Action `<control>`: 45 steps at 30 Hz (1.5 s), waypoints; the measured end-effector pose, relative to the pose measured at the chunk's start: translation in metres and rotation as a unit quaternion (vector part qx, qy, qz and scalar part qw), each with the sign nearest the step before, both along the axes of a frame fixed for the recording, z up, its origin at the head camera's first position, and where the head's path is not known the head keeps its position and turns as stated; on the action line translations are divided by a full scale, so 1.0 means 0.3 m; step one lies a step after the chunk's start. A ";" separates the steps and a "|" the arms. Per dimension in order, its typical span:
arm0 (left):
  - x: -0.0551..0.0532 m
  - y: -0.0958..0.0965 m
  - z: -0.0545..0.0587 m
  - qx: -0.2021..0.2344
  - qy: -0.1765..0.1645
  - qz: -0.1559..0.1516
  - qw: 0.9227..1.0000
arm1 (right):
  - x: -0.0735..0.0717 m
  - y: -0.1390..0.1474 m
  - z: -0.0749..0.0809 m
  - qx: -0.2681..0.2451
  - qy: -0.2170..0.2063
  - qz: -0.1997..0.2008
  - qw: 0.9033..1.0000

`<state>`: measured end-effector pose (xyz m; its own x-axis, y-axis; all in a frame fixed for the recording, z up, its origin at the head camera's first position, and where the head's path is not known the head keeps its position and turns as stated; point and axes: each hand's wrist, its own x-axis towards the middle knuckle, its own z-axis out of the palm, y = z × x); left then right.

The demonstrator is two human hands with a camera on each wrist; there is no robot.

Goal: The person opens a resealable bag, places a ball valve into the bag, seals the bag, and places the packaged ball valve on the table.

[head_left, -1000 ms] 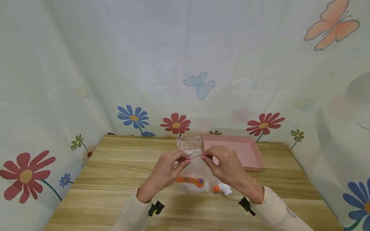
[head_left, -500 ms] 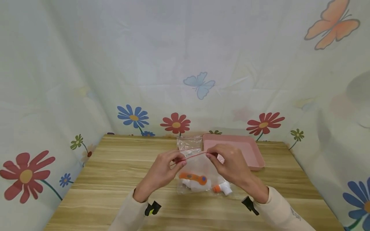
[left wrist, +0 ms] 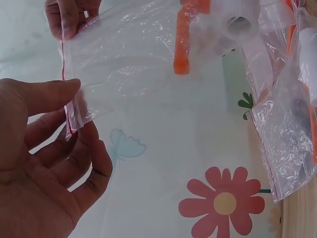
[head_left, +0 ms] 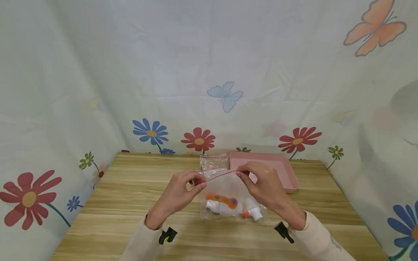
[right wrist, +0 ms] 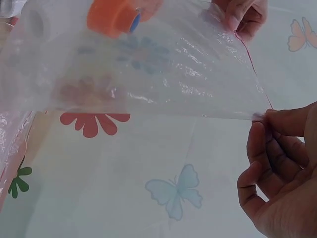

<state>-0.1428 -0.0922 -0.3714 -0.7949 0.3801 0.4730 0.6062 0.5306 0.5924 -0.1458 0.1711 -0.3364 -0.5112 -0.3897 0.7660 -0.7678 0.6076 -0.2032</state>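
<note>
Both hands hold a clear zip bag (head_left: 225, 184) by its red-edged top. My left hand (head_left: 179, 191) pinches the left corner of the strip between thumb and fingers. At the other corner, my right hand (head_left: 263, 183) pinches the strip; in the right wrist view its thumb (right wrist: 290, 121) presses against the forefinger. The red strip (head_left: 222, 174) runs taut between them. Low in the bag show an orange bar (head_left: 223, 199) with a blue spot and white plastic parts (head_left: 213, 206). A white tube with an orange end (head_left: 255, 213) shows at the lower right, overlapped by clear plastic.
A pink tray (head_left: 290, 174) stands at the back right of the wooden table (head_left: 143, 181), partly behind my right hand. Another clear zip bag (head_left: 213, 160) lies left of it. A flower-printed cloth (head_left: 176, 116) hangs behind the table.
My hands have moved apart along the red strip, left hand leftward and right hand rightward. More of the strip shows, and the bag's orange bar has shifted slightly right.
</note>
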 end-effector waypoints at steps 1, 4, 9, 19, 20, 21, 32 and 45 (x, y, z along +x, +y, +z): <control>0.000 0.000 0.000 -0.002 0.002 0.000 1.000 | 0.000 0.002 0.000 0.000 0.001 -0.001 1.000; -0.001 0.000 -0.003 -0.006 0.016 -0.002 1.000 | 0.000 0.005 0.000 -0.002 0.001 -0.002 1.000; -0.005 0.001 -0.014 -0.011 0.034 0.000 0.999 | 0.001 0.003 0.002 -0.003 -0.002 0.000 1.000; -0.009 -0.024 -0.027 -0.009 0.011 -0.019 1.000 | -0.001 0.017 0.001 -0.007 0.010 -0.002 1.000; -0.010 -0.026 -0.029 -0.007 0.013 -0.020 1.000 | -0.001 0.018 0.001 -0.007 0.008 -0.003 1.000; -0.010 -0.027 -0.030 -0.006 0.016 -0.020 1.000 | 0.000 0.018 0.001 -0.006 0.007 -0.004 1.000; -0.002 -0.022 -0.023 -0.015 0.024 -0.006 1.000 | 0.006 0.009 0.000 -0.012 0.003 0.005 1.000; -0.001 -0.004 -0.021 -0.027 0.012 -0.024 0.999 | 0.013 -0.004 -0.004 -0.011 0.004 0.017 1.000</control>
<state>-0.1431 -0.0933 -0.3778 -0.7634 0.4432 0.4698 0.6458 0.5315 0.5480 -0.1419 0.1700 -0.3377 -0.4917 -0.3895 0.7788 -0.7900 0.5757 -0.2108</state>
